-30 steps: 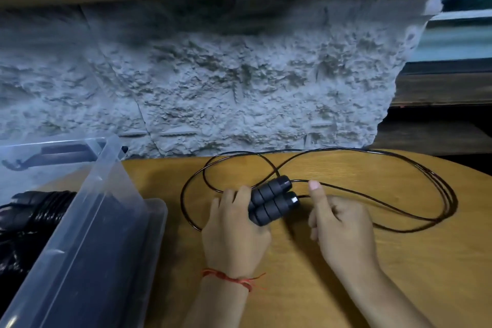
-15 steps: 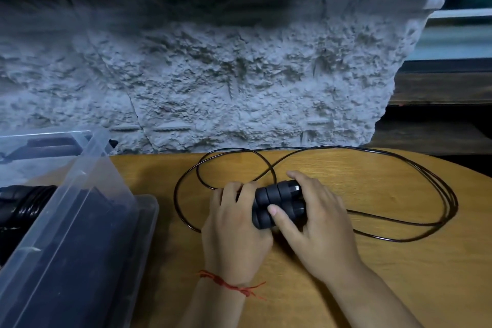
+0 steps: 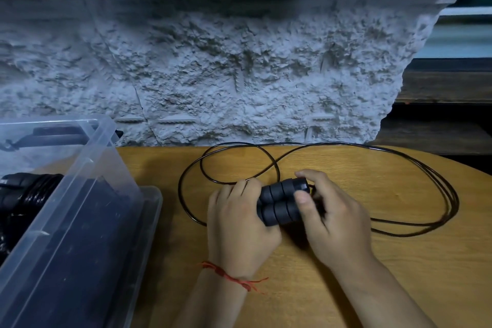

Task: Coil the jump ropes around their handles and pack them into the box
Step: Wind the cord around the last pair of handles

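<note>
Two black ribbed jump rope handles (image 3: 282, 202) lie side by side on the wooden table (image 3: 399, 261). My left hand (image 3: 239, 224) grips their left ends. My right hand (image 3: 332, 218) holds their right ends, thumb on the lower handle and forefinger over the upper one. The thin black rope (image 3: 439, 194) spreads in loose loops behind and to the right of my hands. A clear plastic box (image 3: 87, 168) stands at the left, and a coiled black jump rope (image 3: 29, 192) lies inside it.
The clear box lid (image 3: 149, 210) lies flat on the table under the box's right wall. A rough grey stone wall (image 3: 239, 61) rises right behind the table. The table's rounded edge curves away at the far right, with dark shelving beyond.
My right hand has moved left from the rope onto the right ends of the handles and now holds them. My left hand has kept its grip.
</note>
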Tool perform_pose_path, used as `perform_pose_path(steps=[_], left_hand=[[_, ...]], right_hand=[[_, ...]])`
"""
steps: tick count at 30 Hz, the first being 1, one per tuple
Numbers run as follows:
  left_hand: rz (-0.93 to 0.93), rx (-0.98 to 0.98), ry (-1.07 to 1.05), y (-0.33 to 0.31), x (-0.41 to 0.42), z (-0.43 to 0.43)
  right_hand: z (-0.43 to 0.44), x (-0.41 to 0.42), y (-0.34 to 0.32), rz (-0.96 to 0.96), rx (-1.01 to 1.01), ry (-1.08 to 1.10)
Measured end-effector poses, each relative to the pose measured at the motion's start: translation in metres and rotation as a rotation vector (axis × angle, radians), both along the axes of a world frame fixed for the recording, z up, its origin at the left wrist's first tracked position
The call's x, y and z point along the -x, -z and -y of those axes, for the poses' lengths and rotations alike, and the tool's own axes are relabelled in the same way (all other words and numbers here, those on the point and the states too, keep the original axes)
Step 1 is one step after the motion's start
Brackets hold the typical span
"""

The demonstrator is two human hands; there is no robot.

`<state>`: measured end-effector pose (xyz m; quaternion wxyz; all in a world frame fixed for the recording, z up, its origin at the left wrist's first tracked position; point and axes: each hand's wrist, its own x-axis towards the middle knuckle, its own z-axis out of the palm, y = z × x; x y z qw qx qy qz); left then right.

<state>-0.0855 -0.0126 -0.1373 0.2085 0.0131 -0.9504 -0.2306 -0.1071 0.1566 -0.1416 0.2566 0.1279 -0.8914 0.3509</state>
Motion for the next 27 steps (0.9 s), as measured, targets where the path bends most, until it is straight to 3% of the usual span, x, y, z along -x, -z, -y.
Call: perform_pose_path(steps=[5, 9, 11, 13, 18, 21, 27], left_hand=[[0.037, -0.665, 0.065, -0.002, -0.005, 0.001], [0.088, -1.539, 0.228, -0.001, 0.003, -0.003], [0.157, -1.802, 0.298, -0.002, 0.004, -0.005], [0.199, -1.921, 0.327, -0.006, 0.002, -0.009], [0.173, -2.040, 0.169, -0.009, 0.006, -0.009], [0.189, -2.121, 0.207, -0.010, 0.006, -0.004], [0.214, -2.124, 0.271, -0.011, 0.005, -0.003]], right_hand=[[-0.012, 0.007, 0.003, -0.112, 0.166, 0.037], [-0.010, 0.010, 0.001, -0.148, 0.100, 0.058], [-0.006, 0.012, 0.003, -0.145, 0.030, 0.063], [0.000, 0.013, 0.006, -0.121, -0.035, 0.046], [0.014, 0.011, 0.013, -0.043, -0.195, -0.048], [0.017, 0.009, 0.017, -0.012, -0.256, -0.095], [0.013, 0.013, 0.016, 0.039, -0.291, -0.050]])
